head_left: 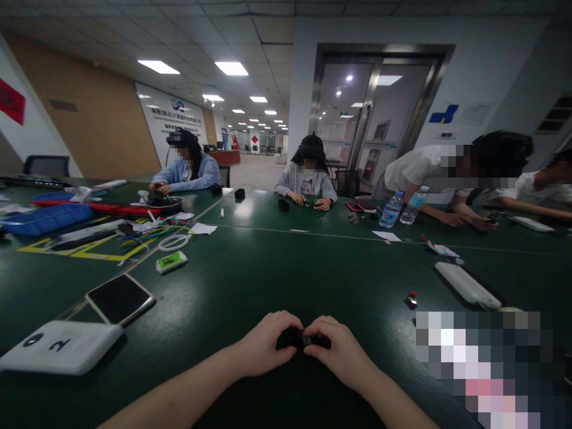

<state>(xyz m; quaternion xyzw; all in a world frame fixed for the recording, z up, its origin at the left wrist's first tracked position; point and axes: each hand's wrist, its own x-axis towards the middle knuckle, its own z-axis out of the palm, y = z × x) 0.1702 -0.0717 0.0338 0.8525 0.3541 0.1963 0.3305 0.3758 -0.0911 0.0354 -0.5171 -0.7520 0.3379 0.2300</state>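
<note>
A small black object is held between my two hands, low in the middle of the view over the green table. On its left end, my left hand is closed with thumb and fingers pinching it. My right hand pinches the right end, where a dark, slightly shiny piece shows near the fingertips. Whether this is one part or two joined parts I cannot tell, and its exact kind is hidden by the fingers.
At left lie a white power bank, a phone, a green-and-white packet, cables and a blue tray. To the right are a small red-topped item, a white device and bottles. Several people sit around.
</note>
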